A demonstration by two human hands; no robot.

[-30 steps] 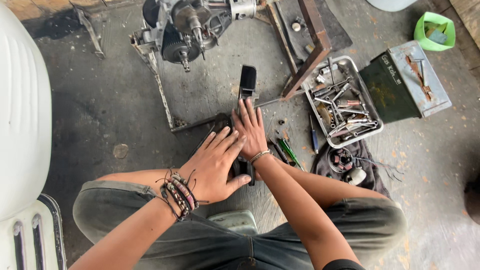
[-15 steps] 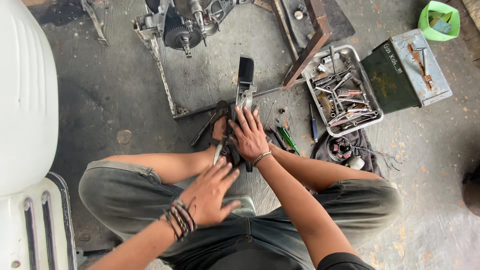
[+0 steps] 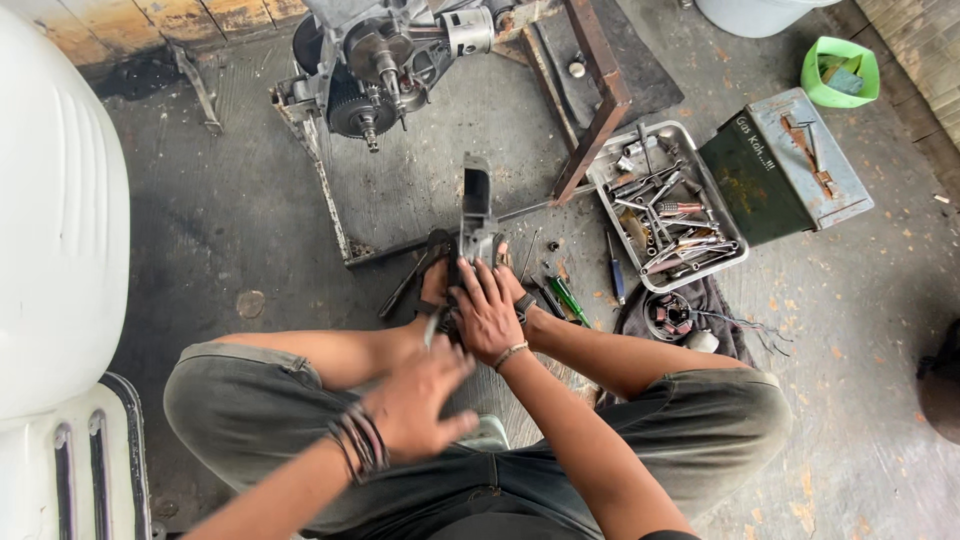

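Grey cast-metal engine part [image 3: 477,215], blocky and dull with a dark hollow at its far end, lies on the concrete floor [image 3: 250,190] between the person's feet, near the floor's middle. Its long axis runs away from the person toward the far edge, where the wooden boards meet the concrete; the near end is hidden under a hand.

The right hand [image 3: 487,315] lies flat with fingers spread on the near end of the part, pressing down on it rather than wrapped around it. The left hand [image 3: 428,398] hovers nearer the body, over the lap, blurred; its fingers look loosely open, and whether the thin pale sliver at its fingertips is something held cannot be told. Dark cord and bead bracelets [image 3: 357,440] ring the left wrist.

Beyond the part stands a larger engine [image 3: 385,55] of bare grey metal with a toothed gear and a protruding shaft, mounted on a rusty steel frame [image 3: 598,105]. To the right sits a shallow metal tray [image 3: 612,192] packed with sockets and wrenches, beside an olive-green metal box [image 3: 748,180] with its grey lid open. A green-handled screwdriver [image 3: 568,298] and a blue one [image 3: 617,283] lie just right of the hands. A smooth white painted body panel [image 3: 55,200] fills the left edge.
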